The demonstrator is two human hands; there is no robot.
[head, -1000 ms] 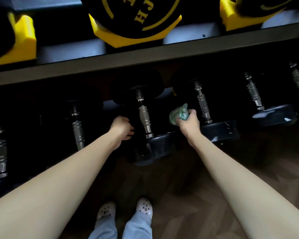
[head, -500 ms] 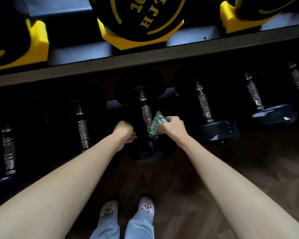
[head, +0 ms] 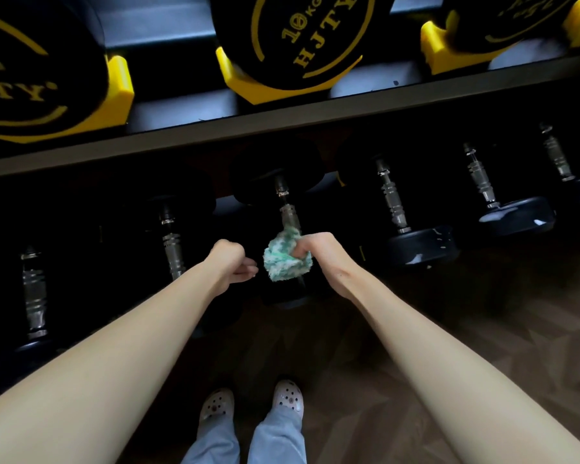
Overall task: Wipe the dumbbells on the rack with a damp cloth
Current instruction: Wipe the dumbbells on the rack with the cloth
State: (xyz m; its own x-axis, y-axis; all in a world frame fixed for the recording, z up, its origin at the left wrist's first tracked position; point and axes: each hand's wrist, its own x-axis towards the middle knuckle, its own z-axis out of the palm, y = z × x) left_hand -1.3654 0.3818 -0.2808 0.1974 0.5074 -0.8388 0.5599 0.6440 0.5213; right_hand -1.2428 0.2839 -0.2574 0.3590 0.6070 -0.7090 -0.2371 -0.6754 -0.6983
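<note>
Head cam, centre frame: right hand, fingers clamped on the fluffy green-white cloth, has swung left onto the steel handle of the middle black dumbbell, so that one's getting wiped. Left hand is curled beside it; can't tell if it's gripping.

The cloth sits on the middle dumbbell; left hand just beside.

The right hand gripped the green-white cloth against the handle of the centre dumbbell below the rack shelf. The left hand, fingers curled, sat just beside the cloth.
</note>
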